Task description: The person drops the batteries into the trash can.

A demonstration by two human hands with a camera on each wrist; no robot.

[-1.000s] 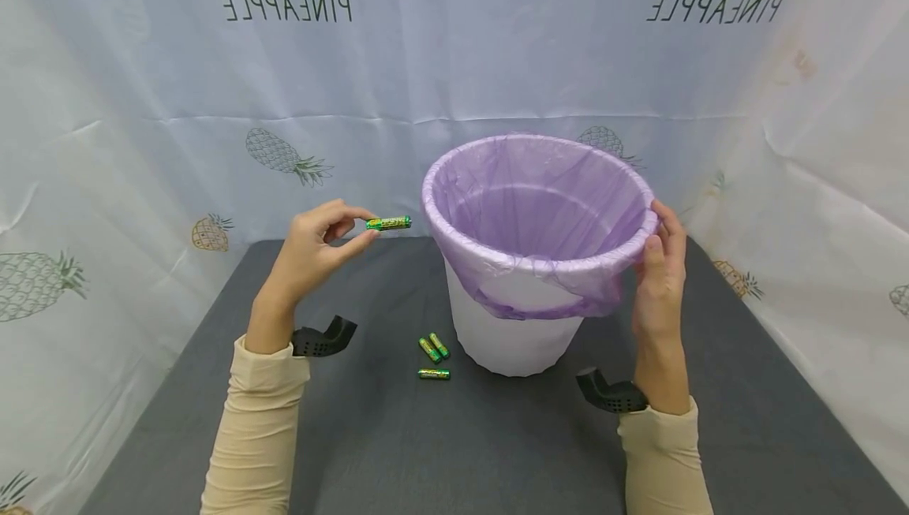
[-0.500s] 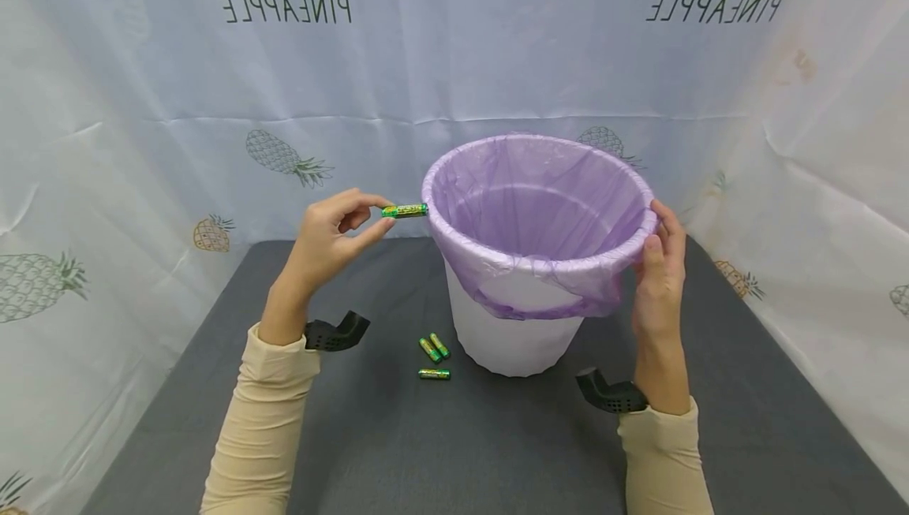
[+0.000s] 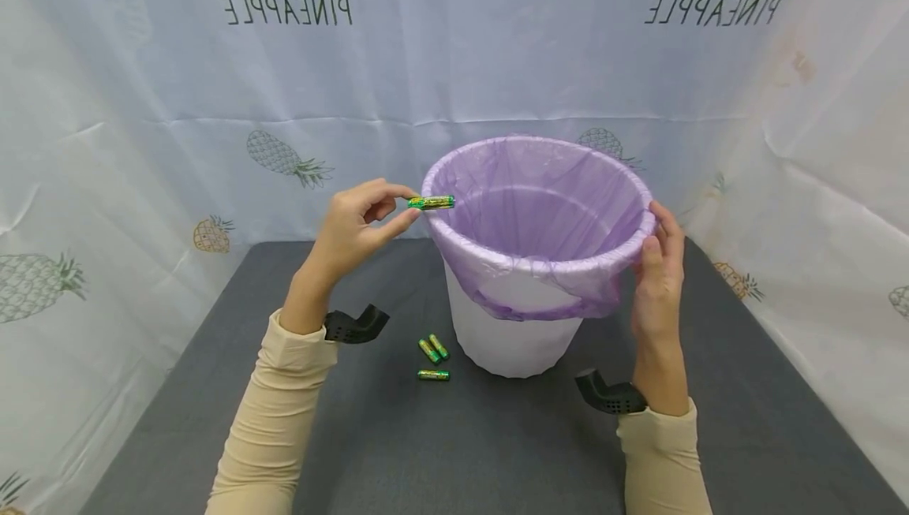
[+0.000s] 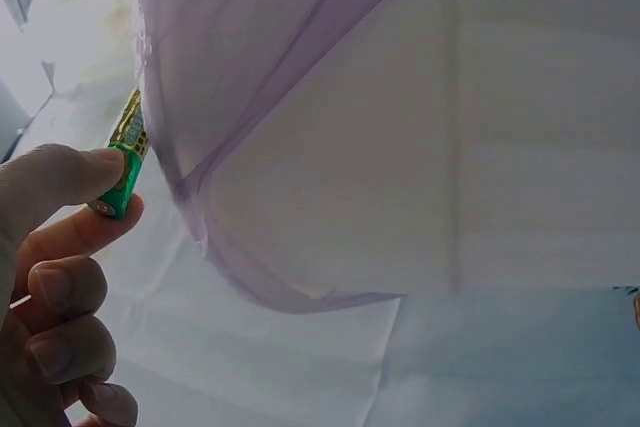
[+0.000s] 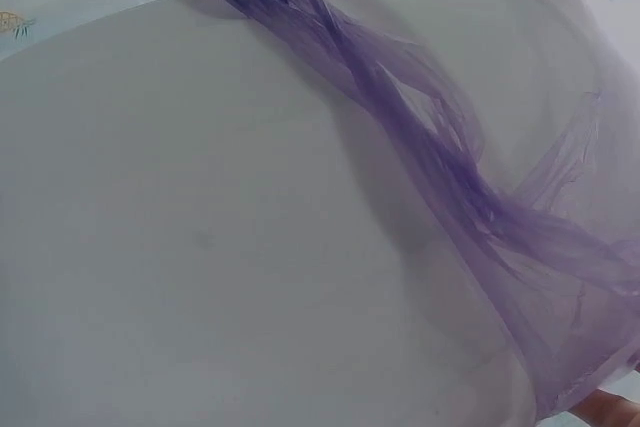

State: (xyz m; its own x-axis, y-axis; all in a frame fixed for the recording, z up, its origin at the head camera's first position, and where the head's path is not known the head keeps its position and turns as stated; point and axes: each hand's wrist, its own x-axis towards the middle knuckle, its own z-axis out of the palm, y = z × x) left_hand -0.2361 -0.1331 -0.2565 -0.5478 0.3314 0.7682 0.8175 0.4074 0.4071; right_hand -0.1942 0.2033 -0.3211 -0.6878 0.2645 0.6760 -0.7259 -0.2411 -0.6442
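Observation:
My left hand (image 3: 355, 227) pinches a green and yellow battery (image 3: 432, 203) by one end, between thumb and index finger. The battery points right, and its free end overlaps the left rim of a white trash bin (image 3: 514, 349) in the head view. A purple trash bag (image 3: 547, 290) lines the bin and folds down over its rim. In the left wrist view, the far end of the battery (image 4: 130, 137) is hidden behind the bag's edge. On the opposite side, my right hand (image 3: 659, 286) grips the rim through the bag, thumb toward me. The right wrist view mostly shows the bin wall and bunched bag (image 5: 430, 167).
Several things lie left of the bin's base: two batteries side by side (image 3: 429, 351) and a third battery (image 3: 434, 375) nearer me. All rest on the dark grey table (image 3: 497, 444). A pale curtain printed with pineapples (image 3: 383, 65) hangs behind and at the sides.
My left hand has moved right and slightly up with the battery, from left of the bin to its rim. The right hand, bin and other batteries stay in place.

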